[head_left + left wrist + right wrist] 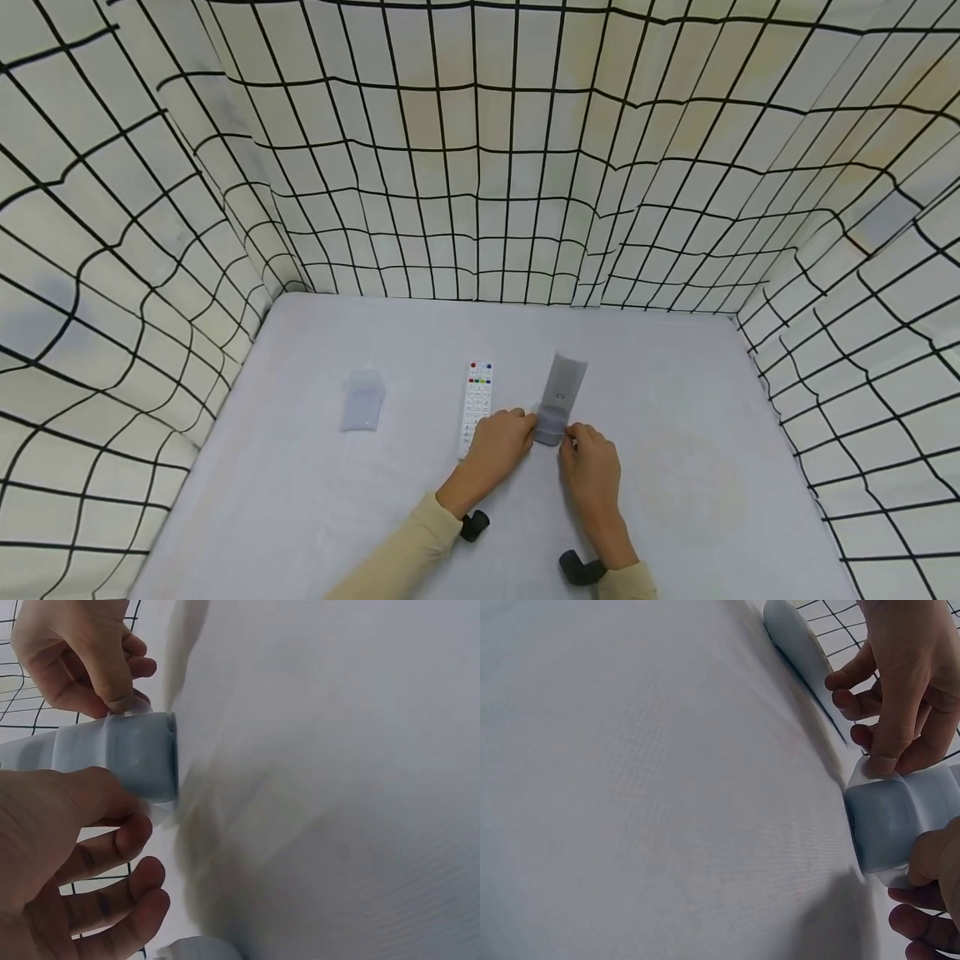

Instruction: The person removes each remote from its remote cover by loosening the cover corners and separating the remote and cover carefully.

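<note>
A translucent grey silicone sleeve lies on the white table, its far end pointing at the back wall. Both hands pinch its near end. My left hand holds the left edge and my right hand the right edge. The left wrist view shows the sleeve's open end with the left thumb on it and the right hand beyond. In the right wrist view the sleeve end sits between the left hand and my right fingers. A white remote control lies just left of the sleeve.
A second small translucent cover lies alone on the table's left side. Cloth walls with a black grid enclose the table at the back and both sides. The remote's edge shows beyond the left hand.
</note>
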### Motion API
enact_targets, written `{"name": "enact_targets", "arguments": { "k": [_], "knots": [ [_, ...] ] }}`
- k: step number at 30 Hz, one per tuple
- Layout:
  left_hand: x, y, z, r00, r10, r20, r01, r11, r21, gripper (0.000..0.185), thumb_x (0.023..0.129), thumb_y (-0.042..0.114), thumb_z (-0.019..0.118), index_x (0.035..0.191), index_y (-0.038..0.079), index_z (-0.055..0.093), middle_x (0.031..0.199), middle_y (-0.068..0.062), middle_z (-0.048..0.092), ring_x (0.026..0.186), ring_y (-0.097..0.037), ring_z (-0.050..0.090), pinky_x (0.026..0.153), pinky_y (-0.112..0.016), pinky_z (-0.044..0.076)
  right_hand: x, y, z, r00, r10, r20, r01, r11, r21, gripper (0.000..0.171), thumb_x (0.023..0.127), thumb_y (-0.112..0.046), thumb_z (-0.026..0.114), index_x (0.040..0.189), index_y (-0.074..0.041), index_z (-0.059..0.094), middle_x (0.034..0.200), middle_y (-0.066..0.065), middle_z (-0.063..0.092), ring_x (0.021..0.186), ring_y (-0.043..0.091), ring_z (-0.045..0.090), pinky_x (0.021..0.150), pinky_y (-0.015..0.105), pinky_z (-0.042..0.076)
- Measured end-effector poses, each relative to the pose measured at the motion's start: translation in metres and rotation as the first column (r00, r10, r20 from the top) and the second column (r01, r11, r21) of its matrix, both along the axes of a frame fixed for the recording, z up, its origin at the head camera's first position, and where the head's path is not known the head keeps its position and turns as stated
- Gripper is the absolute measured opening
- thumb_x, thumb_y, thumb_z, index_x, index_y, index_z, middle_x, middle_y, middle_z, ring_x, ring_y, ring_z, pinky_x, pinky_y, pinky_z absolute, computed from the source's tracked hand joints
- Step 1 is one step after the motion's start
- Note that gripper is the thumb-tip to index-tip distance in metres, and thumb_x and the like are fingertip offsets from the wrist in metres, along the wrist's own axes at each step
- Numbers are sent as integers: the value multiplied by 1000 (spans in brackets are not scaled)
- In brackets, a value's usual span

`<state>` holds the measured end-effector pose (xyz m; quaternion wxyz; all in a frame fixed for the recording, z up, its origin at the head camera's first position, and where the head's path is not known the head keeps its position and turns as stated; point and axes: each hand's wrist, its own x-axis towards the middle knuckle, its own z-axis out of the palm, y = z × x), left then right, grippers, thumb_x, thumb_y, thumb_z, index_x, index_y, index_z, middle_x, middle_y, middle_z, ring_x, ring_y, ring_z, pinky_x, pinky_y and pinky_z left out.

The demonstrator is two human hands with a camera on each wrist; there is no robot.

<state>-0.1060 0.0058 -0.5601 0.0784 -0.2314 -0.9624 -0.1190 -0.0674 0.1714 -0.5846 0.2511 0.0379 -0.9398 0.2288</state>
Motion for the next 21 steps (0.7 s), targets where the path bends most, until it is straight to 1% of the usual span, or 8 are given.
{"name": "enact_targets", "arguments": {
  "k": [3,5,8,13,16,21],
  "knots": [
    [-2,0,2,1000,4,21,-4,1000,-2,12,96,19,73,84,18,74,70,3,66,52,-8,42,44,-22,30,-2,0,0,1000,-4,-5,4,1000,9,11,82,4,80,87,-2,73,78,11,74,62,22,65,59,38,52],
    [-3,0,2,1000,1,31,-1,1000,-10,12,96,19,73,84,19,74,70,3,67,52,-7,40,44,-22,30,-3,0,1,1000,-5,1,5,1000,19,12,81,4,80,87,-3,73,77,10,73,62,21,64,60,39,51],
    [-4,0,3,999,-12,44,13,1000,-25,11,96,19,74,85,18,74,72,3,68,51,-8,42,44,-23,32,-3,1,2,1000,2,13,-3,999,46,13,79,5,80,87,-3,73,75,8,71,61,20,61,59,38,49],
    [-5,-2,3,998,-35,48,39,996,-78,7,95,22,75,89,19,76,74,4,70,52,-8,45,44,-24,35,-1,2,2,999,24,33,-27,996,90,13,80,6,79,87,-3,73,72,5,67,61,19,56,59,37,48],
    [-7,-2,1,998,-48,33,51,994,-96,7,95,23,76,89,19,76,74,4,70,52,-9,47,44,-24,37,-1,2,2,999,31,34,-34,994,101,14,80,5,79,87,-4,73,74,5,66,63,21,58,61,38,47],
    [-7,-1,0,998,-58,26,61,992,-112,7,96,23,75,89,19,76,75,4,72,53,-10,52,44,-25,38,-1,3,-1,999,38,28,-41,993,108,15,80,5,80,84,-6,70,74,4,65,66,22,59,63,38,47]
  ]
}}
